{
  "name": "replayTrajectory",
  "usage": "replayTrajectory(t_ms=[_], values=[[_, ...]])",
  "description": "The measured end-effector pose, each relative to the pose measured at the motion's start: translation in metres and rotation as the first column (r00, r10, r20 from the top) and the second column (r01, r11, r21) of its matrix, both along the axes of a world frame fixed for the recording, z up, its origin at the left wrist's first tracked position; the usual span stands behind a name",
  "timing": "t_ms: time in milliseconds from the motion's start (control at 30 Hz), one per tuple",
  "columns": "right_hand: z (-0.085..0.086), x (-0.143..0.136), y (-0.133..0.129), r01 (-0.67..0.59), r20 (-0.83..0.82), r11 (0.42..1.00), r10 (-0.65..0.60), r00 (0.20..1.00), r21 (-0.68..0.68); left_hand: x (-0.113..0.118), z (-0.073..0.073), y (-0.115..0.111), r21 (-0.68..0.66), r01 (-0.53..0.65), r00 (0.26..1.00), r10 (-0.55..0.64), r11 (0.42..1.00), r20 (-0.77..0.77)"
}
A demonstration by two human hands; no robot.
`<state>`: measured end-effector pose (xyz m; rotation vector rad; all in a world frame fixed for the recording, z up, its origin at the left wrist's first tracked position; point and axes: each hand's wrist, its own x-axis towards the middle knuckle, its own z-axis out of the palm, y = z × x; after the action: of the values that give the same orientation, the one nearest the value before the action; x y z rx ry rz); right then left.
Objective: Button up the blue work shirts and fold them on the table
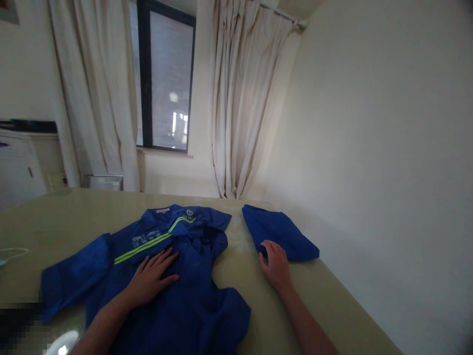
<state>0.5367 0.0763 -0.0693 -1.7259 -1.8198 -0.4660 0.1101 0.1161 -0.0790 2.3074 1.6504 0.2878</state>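
A long-sleeved blue work jacket (192, 296) lies spread on the table, with a collar, buttons, yellow-green stripes and pale printing on the chest. Flat on its front rests my left hand (155, 276), fingers spread. To the right is a folded blue cloth piece (284, 234), perhaps another garment. My right hand (276, 264) touches its near left edge with loosely bent fingers, the thumb held apart from them. The jacket's left-side sleeve (77, 266) stretches out across the table, while the other side is bunched. The jacket's lower end runs out of view.
The pale yellow-green table (107, 204) meets a white wall (388, 172) on the right. A white cable (16, 250) lies at the left edge, and a shiny white object (64, 343) is at the bottom left. Curtains (240, 98) and a window (172, 79) are behind.
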Motion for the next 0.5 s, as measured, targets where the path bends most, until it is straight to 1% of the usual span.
replayTrajectory(t_ms=[67,100,167,200,233,267,300,333,400,433,500], values=[[-0.001,0.0,-0.001,-0.021,0.012,0.999,0.02,1.0,0.039,-0.006,0.005,0.006,-0.058,0.037,0.999,-0.036,0.998,0.015],[-0.001,-0.001,-0.001,-0.038,0.022,0.998,0.037,0.999,0.057,-0.004,0.008,0.006,-0.042,0.026,1.0,-0.026,0.999,0.009],[0.0,-0.003,-0.001,-0.08,0.049,0.993,0.076,0.996,0.083,0.01,0.014,-0.005,0.063,-0.008,1.0,0.008,0.998,-0.005],[0.001,-0.005,0.0,-0.098,0.064,0.991,0.093,0.994,0.086,0.02,0.018,-0.014,0.117,-0.01,1.0,0.011,0.993,-0.002],[0.001,-0.006,0.0,-0.112,0.077,0.99,0.105,0.991,0.084,0.032,0.022,-0.025,0.148,0.009,1.0,-0.012,0.989,0.02],[0.002,-0.007,0.001,-0.119,0.087,0.99,0.112,0.99,0.079,0.044,0.026,-0.037,0.135,0.04,0.997,-0.047,0.99,0.055],[0.003,-0.008,0.001,-0.121,0.09,0.99,0.114,0.989,0.075,0.056,0.029,-0.049,0.087,0.081,0.991,-0.09,0.993,0.095],[0.003,-0.009,0.001,-0.12,0.09,0.99,0.113,0.989,0.071,0.068,0.032,-0.06,0.027,0.104,0.986,-0.107,0.994,0.13],[0.004,-0.009,0.0,-0.119,0.082,0.99,0.113,0.99,0.071,0.087,0.034,-0.075,-0.079,0.126,0.985,-0.115,0.989,0.131],[0.004,-0.01,-0.001,-0.121,0.078,0.99,0.115,0.99,0.072,0.093,0.033,-0.078,-0.109,0.125,0.987,-0.113,0.986,0.114],[0.006,-0.01,-0.003,-0.131,0.075,0.989,0.126,0.989,0.066,0.098,0.028,-0.075,-0.12,0.156,0.985,-0.144,0.98,0.1]])
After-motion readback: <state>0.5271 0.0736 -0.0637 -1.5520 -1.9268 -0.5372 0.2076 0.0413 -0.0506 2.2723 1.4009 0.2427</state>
